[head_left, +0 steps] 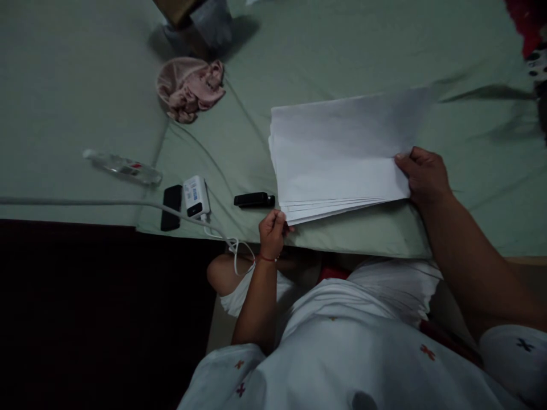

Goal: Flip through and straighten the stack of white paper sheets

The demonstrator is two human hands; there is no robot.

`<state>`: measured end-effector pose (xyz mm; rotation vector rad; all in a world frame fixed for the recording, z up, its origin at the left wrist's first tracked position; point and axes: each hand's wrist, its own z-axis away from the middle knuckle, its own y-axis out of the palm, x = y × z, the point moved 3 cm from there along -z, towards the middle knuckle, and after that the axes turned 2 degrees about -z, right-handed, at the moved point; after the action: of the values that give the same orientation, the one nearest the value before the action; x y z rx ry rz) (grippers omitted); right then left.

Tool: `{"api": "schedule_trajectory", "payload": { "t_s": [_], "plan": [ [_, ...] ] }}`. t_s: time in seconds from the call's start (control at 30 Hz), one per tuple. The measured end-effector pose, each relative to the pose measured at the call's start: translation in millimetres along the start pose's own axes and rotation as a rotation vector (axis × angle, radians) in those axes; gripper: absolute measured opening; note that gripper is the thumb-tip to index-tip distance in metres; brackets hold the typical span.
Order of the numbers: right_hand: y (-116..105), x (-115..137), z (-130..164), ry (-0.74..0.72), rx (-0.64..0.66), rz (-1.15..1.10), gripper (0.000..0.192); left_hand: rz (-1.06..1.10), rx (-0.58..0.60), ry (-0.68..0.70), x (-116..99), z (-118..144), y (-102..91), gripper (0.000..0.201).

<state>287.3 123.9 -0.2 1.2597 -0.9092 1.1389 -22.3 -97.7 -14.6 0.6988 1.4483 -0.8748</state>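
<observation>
A stack of white paper sheets is held between my two hands over the green-covered surface. Its left and lower edges are fanned, so several sheets show. My left hand pinches the lower left corner. At the right edge my right hand grips the sheets, thumb on top and fingers mostly hidden beneath. The upper right corner of the top sheet looks blurred. Just left of the paper, close to my left hand, lies a black stapler-like object.
A white power bank with a white cable lies beside a black phone. Farther left is a clear plastic bottle. Crumpled pink cloth sits behind them. A grey cable crosses at left. The green sheet's front edge runs before my lap.
</observation>
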Motion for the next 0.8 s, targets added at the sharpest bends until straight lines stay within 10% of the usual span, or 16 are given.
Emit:
{"api": "schedule_trajectory", "payload": {
  "t_s": [0.8],
  "plan": [
    [-1,-1,-1,-0.016,0.012,0.067,0.042,0.083,0.004,0.016,1,-3,0.6,0.038]
  ]
}}
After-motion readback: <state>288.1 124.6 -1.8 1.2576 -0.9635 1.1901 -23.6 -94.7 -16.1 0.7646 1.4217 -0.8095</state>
